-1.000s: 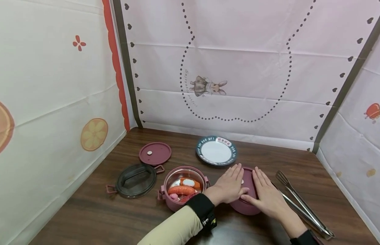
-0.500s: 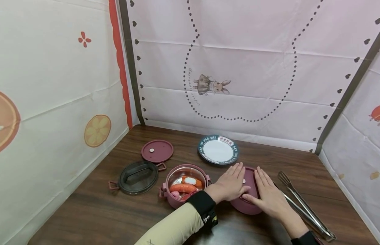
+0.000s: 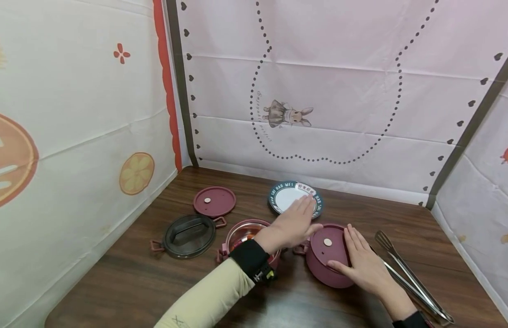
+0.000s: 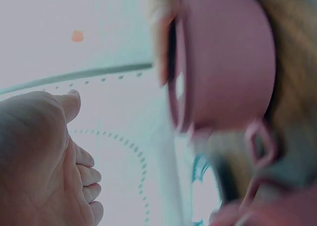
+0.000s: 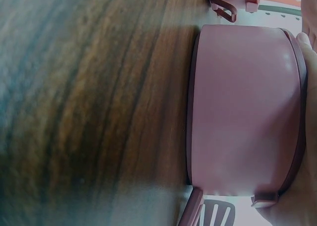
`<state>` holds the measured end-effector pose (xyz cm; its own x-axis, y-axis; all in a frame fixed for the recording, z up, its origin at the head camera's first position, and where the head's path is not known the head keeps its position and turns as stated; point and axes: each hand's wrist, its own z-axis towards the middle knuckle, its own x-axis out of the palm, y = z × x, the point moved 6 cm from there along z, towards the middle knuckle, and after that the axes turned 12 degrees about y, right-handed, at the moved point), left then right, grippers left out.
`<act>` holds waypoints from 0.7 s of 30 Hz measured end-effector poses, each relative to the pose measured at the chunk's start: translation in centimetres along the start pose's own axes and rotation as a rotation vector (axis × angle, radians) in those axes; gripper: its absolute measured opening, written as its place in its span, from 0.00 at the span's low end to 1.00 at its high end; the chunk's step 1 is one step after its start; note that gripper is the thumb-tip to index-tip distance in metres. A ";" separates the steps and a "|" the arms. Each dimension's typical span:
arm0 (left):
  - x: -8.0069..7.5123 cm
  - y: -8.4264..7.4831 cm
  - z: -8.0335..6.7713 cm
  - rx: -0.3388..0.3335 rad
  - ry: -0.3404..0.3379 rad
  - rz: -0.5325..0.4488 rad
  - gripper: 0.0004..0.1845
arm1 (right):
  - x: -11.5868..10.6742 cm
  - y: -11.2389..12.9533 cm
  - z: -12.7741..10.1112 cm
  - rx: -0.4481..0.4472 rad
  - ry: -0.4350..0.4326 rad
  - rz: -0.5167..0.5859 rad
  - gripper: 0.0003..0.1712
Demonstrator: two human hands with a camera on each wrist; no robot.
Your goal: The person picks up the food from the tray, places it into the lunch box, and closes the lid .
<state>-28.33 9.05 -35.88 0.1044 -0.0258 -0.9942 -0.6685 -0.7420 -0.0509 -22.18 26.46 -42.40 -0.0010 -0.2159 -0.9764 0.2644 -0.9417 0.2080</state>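
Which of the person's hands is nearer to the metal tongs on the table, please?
The right hand. It rests on the closed maroon container, just beside the metal tongs. The left hand hovers further away, over the plate's near edge.

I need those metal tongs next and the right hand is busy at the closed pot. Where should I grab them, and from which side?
Take the tongs at mid-shaft, coming from above on their right, open-table side. They lie flat with the slotted tips toward the back wall and the hinge end toward you; the right hand and the closed pot crowd their left. Pinching both arms together there should probably lift them level.
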 end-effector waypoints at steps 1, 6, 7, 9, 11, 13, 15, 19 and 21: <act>-0.5 0.8 -0.4 -0.007 -0.006 -0.023 0.40 | 0.0 0.0 0.0 -0.001 -0.001 0.001 0.60; -2.1 5.5 -2.2 -0.067 -0.015 -0.099 0.41 | -0.1 0.2 0.0 -0.004 -0.002 0.006 0.60; -2.3 6.4 -2.6 -0.080 -0.018 -0.107 0.41 | -0.1 0.3 0.0 -0.003 -0.002 0.006 0.60; -2.9 8.3 -3.3 -0.104 -0.028 -0.133 0.40 | -0.1 0.3 -0.1 0.000 -0.003 0.008 0.60; -3.5 10.1 -3.9 -0.127 -0.039 -0.157 0.40 | -0.2 0.2 -0.2 0.003 -0.004 0.009 0.60; -3.9 11.9 -4.4 -0.156 -0.044 -0.157 0.39 | -0.3 0.2 -0.2 0.006 -0.006 0.006 0.61; -4.2 13.7 -4.9 -0.183 -0.046 -0.153 0.39 | -0.3 0.1 -0.2 0.006 -0.006 0.003 0.61; -4.3 17.7 -6.1 -0.239 -0.040 -0.152 0.38 | -0.2 0.1 -0.2 0.004 -0.005 -0.001 0.61; -4.1 19.6 -6.8 -0.264 -0.040 -0.158 0.37 | 0.0 0.2 -0.1 0.000 -0.003 -0.001 0.61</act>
<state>-36.88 -9.96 -32.12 0.1595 0.1266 -0.9790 -0.4316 -0.8830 -0.1845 -22.03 26.29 -42.32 -0.0043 -0.2163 -0.9763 0.2644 -0.9418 0.2075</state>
